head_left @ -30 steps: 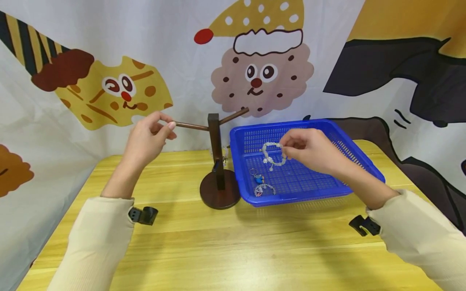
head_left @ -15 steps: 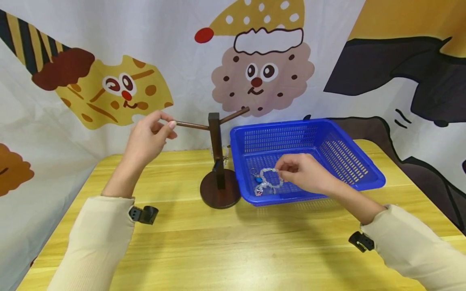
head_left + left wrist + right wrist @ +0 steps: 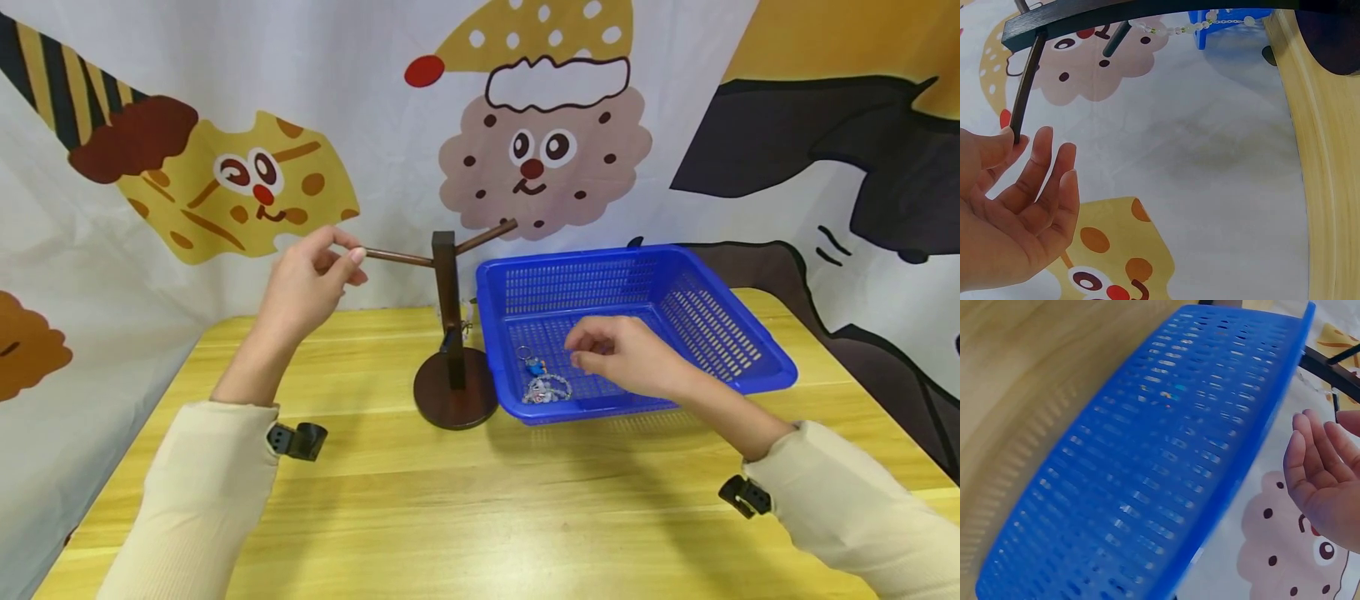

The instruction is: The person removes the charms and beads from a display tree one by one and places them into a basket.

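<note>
My left hand [image 3: 307, 279] pinches the tip of one peg of a dark wooden jewelry stand [image 3: 447, 308] between thumb and forefinger. In the left wrist view, the other fingers of that hand fan out loosely beside the peg [image 3: 1027, 87]. My right hand [image 3: 628, 354] is over the blue plastic basket [image 3: 712, 333], fingers loosely bent and holding nothing. Pale beaded bracelets [image 3: 547, 389] lie overlapping in the basket's near left corner. Just behind them sits a keyring with a blue charm [image 3: 536, 367].
A clear beaded bracelet [image 3: 1194, 27] hangs on a lower peg of the stand, mostly hidden behind the post in the head view. The basket stands close to the stand's round base [image 3: 454, 408] on the wooden table [image 3: 465, 508]. A printed cloth [image 3: 390, 125] hangs behind.
My right hand lowered the pale beaded bracelet to the basket's near left corner and let go of it there. My left hand has stayed on the peg.
</note>
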Available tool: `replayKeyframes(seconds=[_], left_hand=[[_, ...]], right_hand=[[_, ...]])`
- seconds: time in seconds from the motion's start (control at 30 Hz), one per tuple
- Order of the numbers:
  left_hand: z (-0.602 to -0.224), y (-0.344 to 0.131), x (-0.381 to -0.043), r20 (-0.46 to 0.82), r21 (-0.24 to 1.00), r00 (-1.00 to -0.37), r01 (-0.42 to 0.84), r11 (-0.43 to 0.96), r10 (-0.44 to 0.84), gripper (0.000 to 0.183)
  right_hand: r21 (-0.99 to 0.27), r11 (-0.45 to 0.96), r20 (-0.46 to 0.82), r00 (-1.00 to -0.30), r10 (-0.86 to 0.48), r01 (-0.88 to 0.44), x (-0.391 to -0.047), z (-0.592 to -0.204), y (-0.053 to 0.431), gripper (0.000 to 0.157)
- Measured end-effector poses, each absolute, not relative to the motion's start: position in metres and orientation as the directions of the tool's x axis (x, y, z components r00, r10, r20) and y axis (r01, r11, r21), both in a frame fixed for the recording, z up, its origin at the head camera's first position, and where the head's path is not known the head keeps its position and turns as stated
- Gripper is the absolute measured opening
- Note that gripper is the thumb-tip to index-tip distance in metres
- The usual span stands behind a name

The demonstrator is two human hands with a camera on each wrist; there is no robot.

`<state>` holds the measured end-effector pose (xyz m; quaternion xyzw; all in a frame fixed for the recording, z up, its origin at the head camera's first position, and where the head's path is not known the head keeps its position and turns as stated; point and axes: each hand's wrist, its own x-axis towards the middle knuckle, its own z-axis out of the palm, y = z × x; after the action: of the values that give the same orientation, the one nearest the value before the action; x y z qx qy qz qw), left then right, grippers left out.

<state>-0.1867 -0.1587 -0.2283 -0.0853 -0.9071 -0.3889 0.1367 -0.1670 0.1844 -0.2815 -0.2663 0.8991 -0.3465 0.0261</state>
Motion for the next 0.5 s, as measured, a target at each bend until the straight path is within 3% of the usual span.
replayKeyframes(seconds=[0.5], left_hand=[[-0.228, -0.16, -0.187, 0.317, 0.678, -0.947, 0.266, 0.685, 0.054, 0.023]], right_hand=[[-0.641, 0.582, 0.21, -0.844, -0.493, -0.5, -0.177, -0.241, 0.165, 0.007]])
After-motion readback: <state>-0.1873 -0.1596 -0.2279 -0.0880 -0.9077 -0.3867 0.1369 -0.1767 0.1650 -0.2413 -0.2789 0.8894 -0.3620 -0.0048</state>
